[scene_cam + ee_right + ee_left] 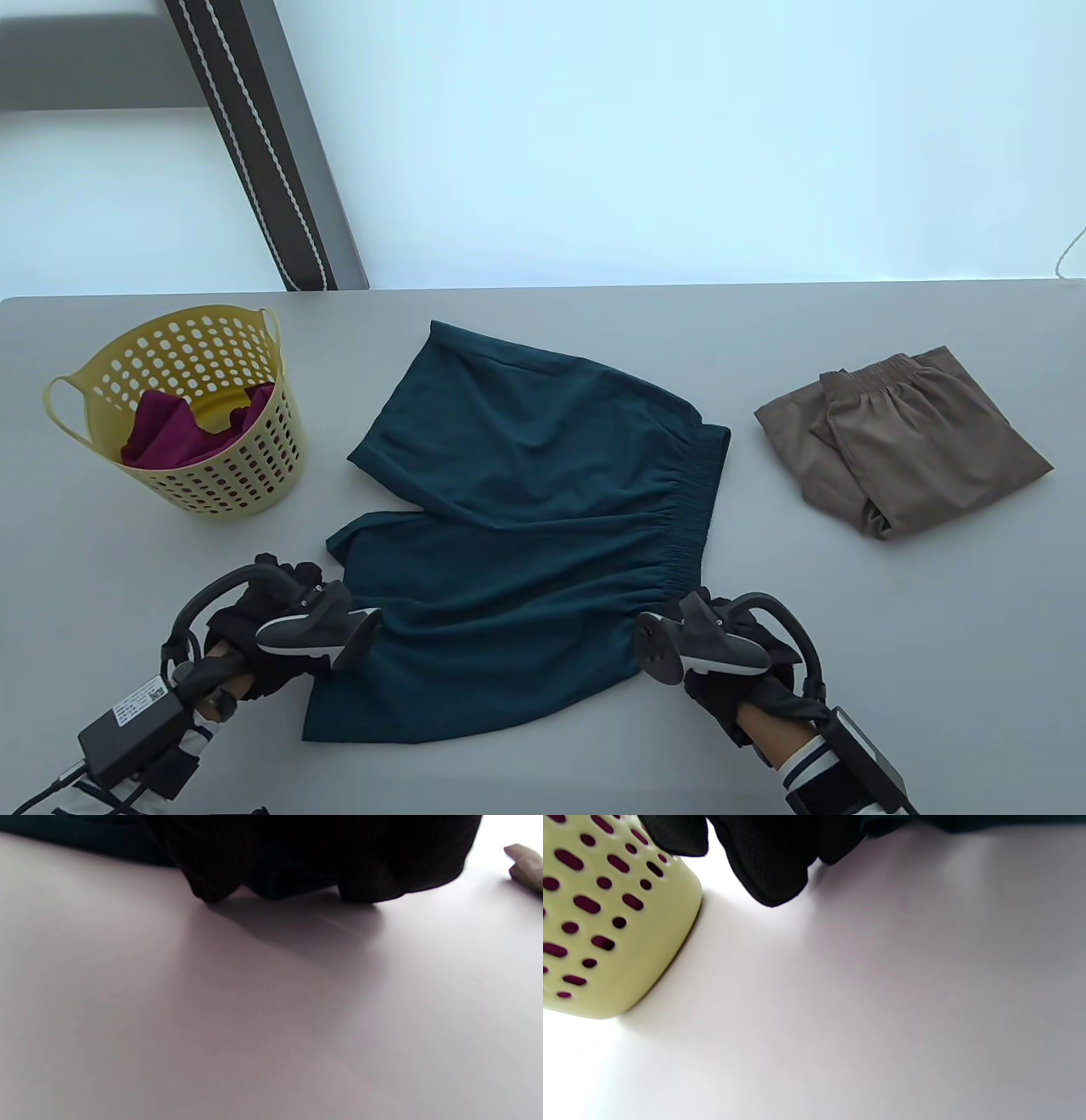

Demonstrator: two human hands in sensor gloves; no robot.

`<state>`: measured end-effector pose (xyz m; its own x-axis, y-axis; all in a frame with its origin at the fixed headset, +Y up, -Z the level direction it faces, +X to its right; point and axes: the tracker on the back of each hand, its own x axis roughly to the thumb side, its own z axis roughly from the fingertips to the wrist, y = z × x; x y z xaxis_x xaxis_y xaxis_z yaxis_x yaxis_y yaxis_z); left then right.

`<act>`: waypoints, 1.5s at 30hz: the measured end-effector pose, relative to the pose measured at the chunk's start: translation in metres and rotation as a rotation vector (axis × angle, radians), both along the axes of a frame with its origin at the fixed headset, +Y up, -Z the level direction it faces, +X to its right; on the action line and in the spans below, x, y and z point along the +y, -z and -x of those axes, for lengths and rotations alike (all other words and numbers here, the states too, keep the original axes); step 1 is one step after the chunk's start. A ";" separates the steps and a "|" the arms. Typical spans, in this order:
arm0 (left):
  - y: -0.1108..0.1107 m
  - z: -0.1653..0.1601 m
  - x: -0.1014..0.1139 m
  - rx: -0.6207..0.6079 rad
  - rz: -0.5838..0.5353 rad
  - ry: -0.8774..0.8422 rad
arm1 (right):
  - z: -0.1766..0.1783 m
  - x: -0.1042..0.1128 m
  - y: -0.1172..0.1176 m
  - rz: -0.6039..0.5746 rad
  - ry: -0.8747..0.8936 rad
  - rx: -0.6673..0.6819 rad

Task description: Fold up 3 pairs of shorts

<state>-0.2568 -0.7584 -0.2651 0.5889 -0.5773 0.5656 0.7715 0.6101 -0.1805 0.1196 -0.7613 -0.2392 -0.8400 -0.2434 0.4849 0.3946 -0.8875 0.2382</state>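
Teal shorts (543, 509) flat, near table edge (543, 293)

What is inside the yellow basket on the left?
The yellow basket holds crumpled magenta fabric, which also shows through the wall holes. Whether it is shorts, or anything lies under it, is hidden.
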 end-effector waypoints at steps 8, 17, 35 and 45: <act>0.000 -0.005 0.002 -0.059 -0.141 -0.103 | -0.006 0.002 0.002 -0.226 0.063 0.015; 0.005 0.006 0.017 -0.035 -0.270 -0.245 | -0.036 0.026 0.019 -0.306 0.329 -0.236; -0.031 -0.014 0.201 -0.273 0.085 -0.869 | -0.130 0.126 0.042 0.066 0.784 -0.387; 0.068 -0.065 0.150 0.053 -0.051 -0.492 | -0.120 0.077 0.079 -0.110 0.465 -0.642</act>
